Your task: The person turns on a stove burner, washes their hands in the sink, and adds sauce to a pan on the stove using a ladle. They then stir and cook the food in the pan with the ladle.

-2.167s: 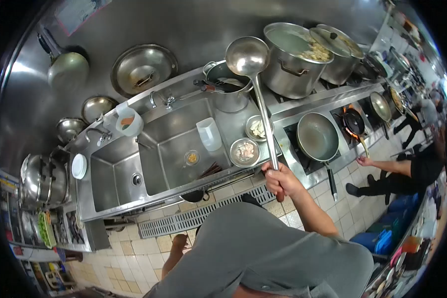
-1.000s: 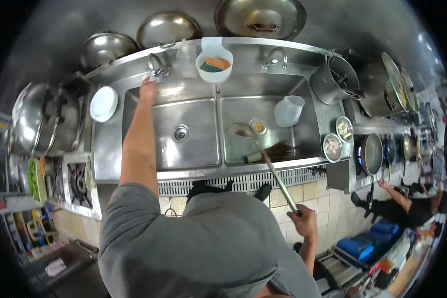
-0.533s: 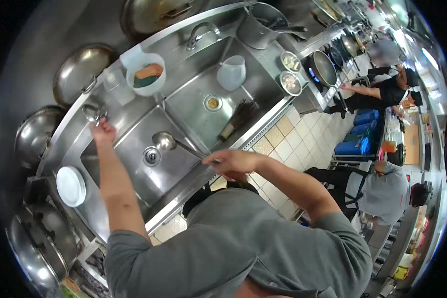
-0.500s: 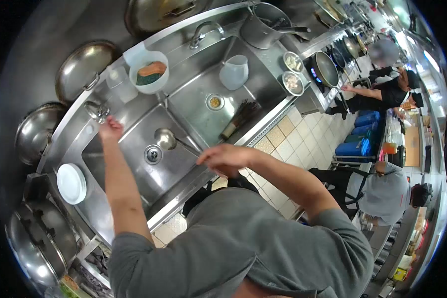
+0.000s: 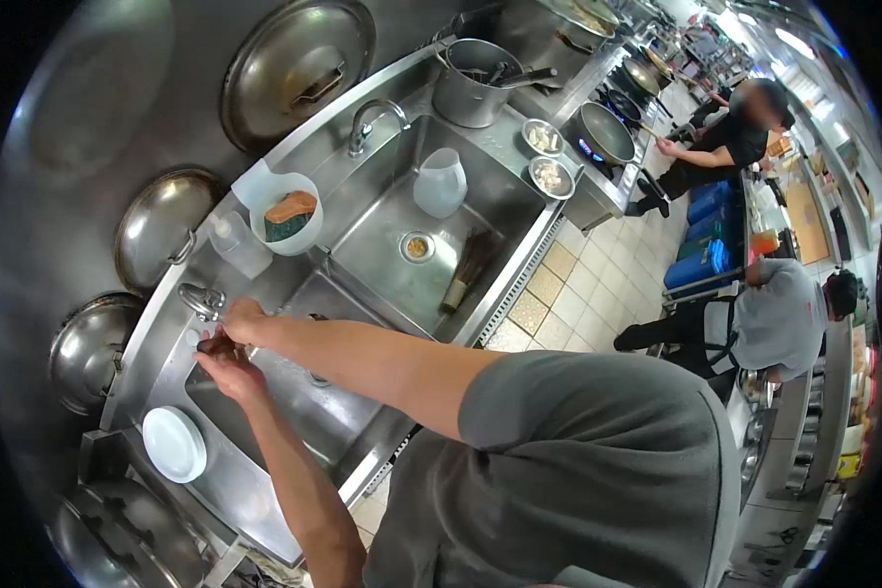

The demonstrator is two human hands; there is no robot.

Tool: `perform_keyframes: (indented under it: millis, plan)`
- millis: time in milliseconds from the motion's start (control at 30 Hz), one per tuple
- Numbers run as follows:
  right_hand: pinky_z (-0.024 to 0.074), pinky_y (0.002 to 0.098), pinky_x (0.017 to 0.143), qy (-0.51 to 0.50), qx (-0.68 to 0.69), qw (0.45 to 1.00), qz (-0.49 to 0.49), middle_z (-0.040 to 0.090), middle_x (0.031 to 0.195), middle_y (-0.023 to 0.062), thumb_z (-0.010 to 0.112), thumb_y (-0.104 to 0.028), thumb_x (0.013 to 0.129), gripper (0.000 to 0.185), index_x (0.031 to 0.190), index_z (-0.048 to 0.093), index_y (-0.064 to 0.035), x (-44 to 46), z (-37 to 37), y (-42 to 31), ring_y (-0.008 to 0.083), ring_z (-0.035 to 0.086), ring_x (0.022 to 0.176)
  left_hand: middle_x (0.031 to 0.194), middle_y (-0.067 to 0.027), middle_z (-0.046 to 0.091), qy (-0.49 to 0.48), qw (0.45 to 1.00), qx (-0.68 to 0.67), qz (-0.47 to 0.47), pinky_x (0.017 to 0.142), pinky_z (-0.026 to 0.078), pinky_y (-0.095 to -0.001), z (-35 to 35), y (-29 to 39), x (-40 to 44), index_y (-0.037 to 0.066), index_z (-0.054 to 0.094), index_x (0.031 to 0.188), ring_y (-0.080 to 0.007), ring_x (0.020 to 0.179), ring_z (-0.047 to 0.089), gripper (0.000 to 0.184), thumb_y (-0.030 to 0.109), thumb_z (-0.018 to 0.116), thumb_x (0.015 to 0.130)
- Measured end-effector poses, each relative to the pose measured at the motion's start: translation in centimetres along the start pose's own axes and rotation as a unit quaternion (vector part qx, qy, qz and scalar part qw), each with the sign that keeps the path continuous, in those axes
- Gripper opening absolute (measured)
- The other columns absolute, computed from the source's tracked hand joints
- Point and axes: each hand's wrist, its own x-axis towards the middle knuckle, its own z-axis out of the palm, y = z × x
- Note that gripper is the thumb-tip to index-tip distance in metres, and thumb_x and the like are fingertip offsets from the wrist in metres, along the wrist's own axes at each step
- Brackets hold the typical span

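Beside the left faucet [image 5: 202, 301], my left hand [image 5: 231, 374] is closed around a small dark thing that I cannot make out. My right hand [image 5: 245, 321] reaches across and meets it just under the spout; its fingers are mostly hidden. The forearm covers part of the left sink basin [image 5: 348, 416]. No ladle bowl shows. White stacked lids or plates [image 5: 174, 444] lie left of the basin. Behind the hands are a squeeze bottle [image 5: 240, 247] and a white container [image 5: 304, 235] holding sponges [image 5: 289, 216].
The right basin [image 5: 363, 265] holds a clear jug [image 5: 441, 183] and a bristle brush [image 5: 468, 269]. Beyond stand a pot [image 5: 475, 93], two small food bowls [image 5: 542, 137] and a pan [image 5: 606, 132] on a lit burner. One person [image 5: 710, 147] is at the stove, another [image 5: 774, 314] at the right counter.
My right hand has moved left from the ladle's handle near the sink's front edge to my left hand at the faucet. The ladle bowl has gone from sight. The camera view has shifted.
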Motion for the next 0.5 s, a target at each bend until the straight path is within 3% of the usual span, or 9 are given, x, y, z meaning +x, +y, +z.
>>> perform_keyframes:
  millis: [33,67,133,200,267,333,367,467,500]
  plan:
    - [0.058,0.0378,0.064,-0.01,-0.207,0.976,-0.073,0.071,0.081,0.017,0.064,-0.02,0.088,0.02,0.095,0.07,-0.0015,1.2,0.5,0.0,0.0255,0.071,0.069,0.115,-0.0089,0.06,0.031,0.999,0.034,0.019,0.09,0.044,-0.0348,0.4,0.3,-0.3,0.006,0.052,0.118,-0.0189,0.101,0.057,0.046,0.048,0.04,0.103]
    - [0.058,0.0378,0.064,-0.01,-0.207,0.976,-0.073,0.071,0.081,0.017,0.064,-0.02,0.088,0.02,0.095,0.07,-0.0015,2.3,1.5,0.3,0.0255,0.071,0.069,0.115,-0.0089,0.06,0.031,0.999,0.034,0.018,0.09,0.044,-0.0348,-0.5,-0.4,0.2,0.006,0.052,0.118,-0.0189,0.101,0.057,0.046,0.048,0.04,0.103]
    - [0.0576,0.0372,0.068,0.21,-0.037,0.973,-0.083,0.07,0.077,0.0163,0.067,-0.022,0.083,0.02,0.089,0.072,-0.0039,3.8,3.9,1.1,0.0273,0.071,0.07,0.119,-0.0095,0.059,0.03,0.985,0.151,0.077,0.092,0.043,-0.034,-2.1,-2.3,0.8,0.006,0.049,0.124,-0.0187,0.105,0.056,0.041,0.042,0.044,0.104]
    - [0.057,0.0383,0.068,0.184,0.014,0.98,-0.071,0.071,0.077,0.0158,0.067,-0.026,0.082,0.023,0.089,0.073,-0.0049,3.7,4.0,1.8,0.0277,0.071,0.071,0.121,-0.0099,0.058,0.015,0.991,0.105,0.076,0.093,0.044,-0.0346,0.3,-1.6,-0.8,0.006,0.048,0.127,-0.0206,0.108,0.056,0.04,0.037,0.049,0.103]
    - [0.0563,0.0394,0.067,0.171,0.063,0.981,-0.063,0.071,0.078,0.0153,0.066,-0.03,0.082,0.026,0.089,0.073,-0.0059,1.5,1.5,1.1,0.0281,0.071,0.072,0.118,-0.0079,0.058,-0.018,0.986,0.156,0.054,0.094,0.044,-0.0371,1.6,-1.7,-0.9,0.007,0.048,0.129,-0.0189,0.109,0.057,0.05,0.048,0.048,0.101]
    - [0.0552,0.0436,0.068,0.074,0.185,0.98,0.02,0.071,0.083,0.0193,0.057,-0.029,0.086,0.03,0.094,0.072,-0.0031,-4.0,-1.9,-1.4,0.0316,0.071,0.072,0.114,-0.0092,0.06,0.004,0.989,0.142,0.042,0.093,0.044,-0.0368,1.5,-2.2,0.3,0.005,0.051,0.126,-0.0207,0.107,0.057,0.053,0.052,0.046,0.1]
    - [0.0555,0.0439,0.067,0.085,0.187,0.979,-0.014,0.071,0.086,0.0196,0.055,-0.029,0.088,0.032,0.1,0.07,-0.0028,-3.8,-1.4,-0.5,0.0321,0.07,0.067,0.113,-0.0098,0.06,-0.02,0.996,0.088,0.008,0.094,0.044,-0.0367,1.3,-2.2,0.9,0.004,0.053,0.122,-0.0217,0.107,0.058,0.055,0.054,0.043,0.1]
    - [0.0496,0.0356,0.087,0.044,0.169,0.984,-0.014,0.068,0.109,0.0189,0.05,-0.03,0.097,0.037,0.112,0.067,-0.0013,-3.4,-1.2,1.9,0.0242,0.065,0.101,0.109,-0.0103,0.062,-0.027,0.999,0.011,-0.017,0.095,0.044,-0.0368,2.8,-3.0,2.5,0.002,0.059,0.11,-0.0236,0.105,0.058,0.057,0.053,0.035,0.1]
    - [0.0496,0.0356,0.087,0.049,0.168,0.984,-0.016,0.068,0.109,0.0189,0.05,-0.03,0.097,0.037,0.112,0.067,-0.0013,-3.5,-0.9,2.3,0.0242,0.065,0.101,0.108,-0.0115,0.062,-0.019,0.999,0.05,0.001,0.092,0.045,-0.0369,3.2,-3.3,3.6,0.0,0.058,0.112,-0.0238,0.102,0.059,0.054,0.048,0.036,0.1]
